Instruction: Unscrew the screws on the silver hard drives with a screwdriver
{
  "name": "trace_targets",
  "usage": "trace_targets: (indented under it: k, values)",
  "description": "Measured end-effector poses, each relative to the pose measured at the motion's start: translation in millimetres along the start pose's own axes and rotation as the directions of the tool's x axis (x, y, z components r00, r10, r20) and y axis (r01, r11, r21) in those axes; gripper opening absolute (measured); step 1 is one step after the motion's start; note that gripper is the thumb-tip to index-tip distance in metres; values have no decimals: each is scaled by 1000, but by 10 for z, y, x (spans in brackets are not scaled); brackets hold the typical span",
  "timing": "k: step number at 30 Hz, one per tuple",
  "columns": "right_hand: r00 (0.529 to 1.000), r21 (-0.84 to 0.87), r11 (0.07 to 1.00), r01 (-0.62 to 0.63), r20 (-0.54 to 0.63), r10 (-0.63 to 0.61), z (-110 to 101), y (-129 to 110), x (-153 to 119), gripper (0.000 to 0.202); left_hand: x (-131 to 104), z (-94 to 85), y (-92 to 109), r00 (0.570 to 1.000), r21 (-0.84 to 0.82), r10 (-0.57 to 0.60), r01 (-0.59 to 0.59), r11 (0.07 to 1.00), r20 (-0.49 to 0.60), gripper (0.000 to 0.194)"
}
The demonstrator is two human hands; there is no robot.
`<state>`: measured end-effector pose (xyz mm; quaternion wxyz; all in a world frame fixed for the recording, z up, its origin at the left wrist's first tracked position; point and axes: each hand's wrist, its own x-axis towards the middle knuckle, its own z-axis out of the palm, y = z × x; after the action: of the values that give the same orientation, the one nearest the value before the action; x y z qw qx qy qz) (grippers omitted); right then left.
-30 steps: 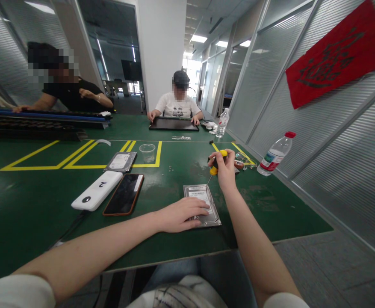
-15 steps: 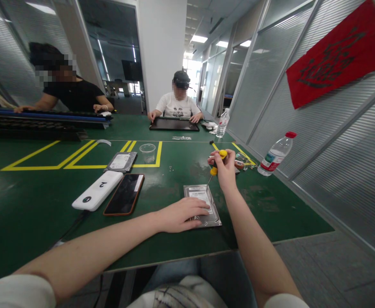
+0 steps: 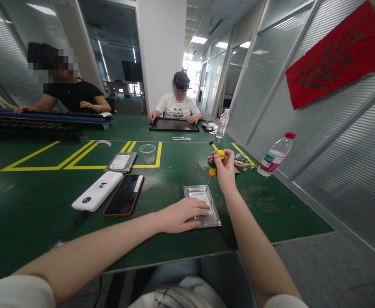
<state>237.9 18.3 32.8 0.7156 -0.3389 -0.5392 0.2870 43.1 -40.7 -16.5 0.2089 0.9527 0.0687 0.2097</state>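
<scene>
A silver hard drive (image 3: 213,217) lies flat on the green table in front of me, its white label partly covered by my fingers. My left hand (image 3: 187,214) rests flat across its left side with the fingers stretched out. Over the drive's far right part, my right hand (image 3: 225,169) grips a yellow-and-black screwdriver (image 3: 212,172) by the handle. The screwdriver's shaft slants down, its tip at the upper right of the drive's top face. Whether the tip sits in a screw is too small to tell.
Left of the drive lie a phone (image 3: 124,195), a white power bank (image 3: 97,191) and a second hard drive (image 3: 121,162). A plastic cup (image 3: 147,153) stands behind, near tiny loose screws (image 3: 170,169). A water bottle (image 3: 276,155) stands at right. Two people sit across the table.
My right hand and the screwdriver handle have shifted very slightly left. My left hand and the hard drive stay put. The person at far left has raised a hand a little.
</scene>
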Motion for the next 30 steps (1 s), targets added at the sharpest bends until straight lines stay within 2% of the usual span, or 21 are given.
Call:
trace_targets:
  k: [6,11,14,17,19,24,30]
  values:
    - [1000,35,999,-25,18,25,7,-15,-4,30,0,-3,7,1000,6,-2,2,1000,6,32]
    - [998,44,997,-62,-12,63,-4,14,18,38,3,1,12,1000,-2,-8,8,1000,-2,31]
    - [998,4,999,-47,-47,48,8,2,16,34,1,-2,12,1000,-4,-11,11,1000,-2,31]
    - [999,12,1000,-26,-41,27,18,-22,1,39,-3,-14,16,1000,-5,-1,1,1000,2,32]
    - [1000,9,1000,-23,-18,24,13,-25,-2,37,-8,-25,20,1000,0,11,-11,1000,8,37]
    - [999,39,999,-33,-9,33,-17,18,29,31,-16,-30,23,999,43,-3,0,999,52,61]
    - [1000,-51,999,-11,23,12,-37,60,31,27,-4,-6,10,998,72,6,-10,997,58,56]
